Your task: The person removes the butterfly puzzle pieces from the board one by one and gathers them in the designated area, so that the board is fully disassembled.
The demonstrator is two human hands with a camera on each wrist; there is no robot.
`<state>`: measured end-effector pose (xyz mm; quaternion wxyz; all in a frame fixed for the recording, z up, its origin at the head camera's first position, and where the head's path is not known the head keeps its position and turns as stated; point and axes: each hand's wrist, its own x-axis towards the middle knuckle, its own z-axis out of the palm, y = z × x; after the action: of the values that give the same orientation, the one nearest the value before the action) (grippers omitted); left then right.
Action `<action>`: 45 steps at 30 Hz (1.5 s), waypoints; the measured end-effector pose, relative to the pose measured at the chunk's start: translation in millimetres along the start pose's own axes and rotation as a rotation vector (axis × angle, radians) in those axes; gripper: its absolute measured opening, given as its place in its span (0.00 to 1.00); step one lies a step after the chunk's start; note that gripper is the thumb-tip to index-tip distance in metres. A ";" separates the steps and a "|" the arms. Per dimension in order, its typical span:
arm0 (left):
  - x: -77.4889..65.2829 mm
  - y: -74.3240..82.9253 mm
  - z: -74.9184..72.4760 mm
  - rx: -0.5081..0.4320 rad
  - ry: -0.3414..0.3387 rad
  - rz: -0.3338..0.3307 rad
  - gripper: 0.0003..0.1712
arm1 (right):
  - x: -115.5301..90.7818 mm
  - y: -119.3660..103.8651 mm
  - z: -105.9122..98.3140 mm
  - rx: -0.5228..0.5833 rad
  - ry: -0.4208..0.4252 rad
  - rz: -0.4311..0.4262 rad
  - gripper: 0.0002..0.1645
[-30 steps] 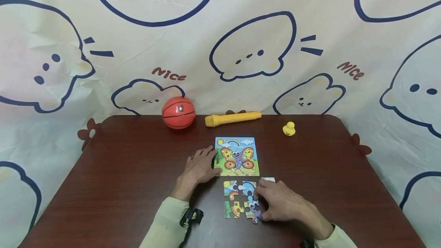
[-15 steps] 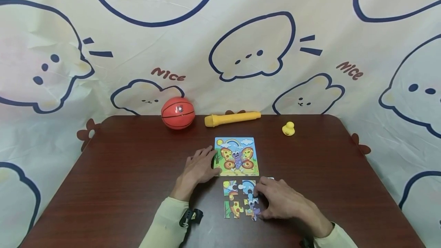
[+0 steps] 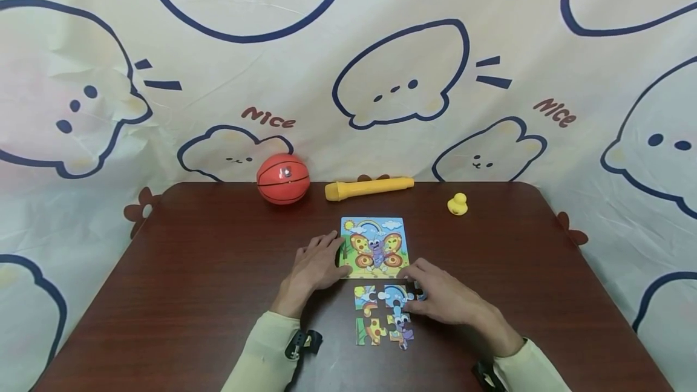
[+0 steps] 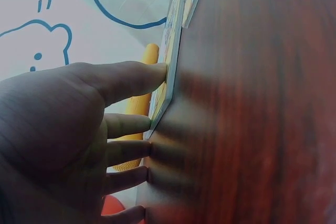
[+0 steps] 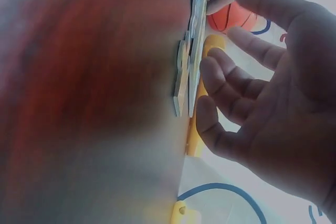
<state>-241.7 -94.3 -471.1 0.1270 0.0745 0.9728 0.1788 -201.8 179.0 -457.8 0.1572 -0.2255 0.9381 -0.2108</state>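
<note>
The left hand (image 3: 313, 265), fingers straight, touches the board (image 3: 376, 247) beside its fingertips, while the right hand (image 3: 449, 295), grip unclear, best slides the piece (image 3: 419, 293) between thumb and forefinger flat and square to the rainbow piece (image 3: 394, 295) left of the thumb.

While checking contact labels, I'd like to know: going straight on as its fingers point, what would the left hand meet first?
The left hand would first meet the thin, square, colourful butterfly-picture board, whose left edge it appears to touch, though exact depth is unclear.
</note>
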 end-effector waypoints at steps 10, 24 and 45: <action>0.8 1.3 -0.6 0.001 -0.005 -0.012 0.43 | 16.7 8.3 -6.2 -0.037 0.094 0.008 0.30; -0.3 1.1 0.6 0.000 0.000 0.001 0.43 | 36.5 14.2 -7.4 -0.095 0.208 0.117 0.31; -0.6 0.4 -0.6 0.002 0.003 0.001 0.42 | 59.3 13.5 -12.4 -0.162 0.123 0.197 0.35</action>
<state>-241.3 -94.2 -470.3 0.1257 0.0748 0.9731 0.1782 -261.8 164.9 -465.3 0.1006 -0.1308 0.9775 -0.1315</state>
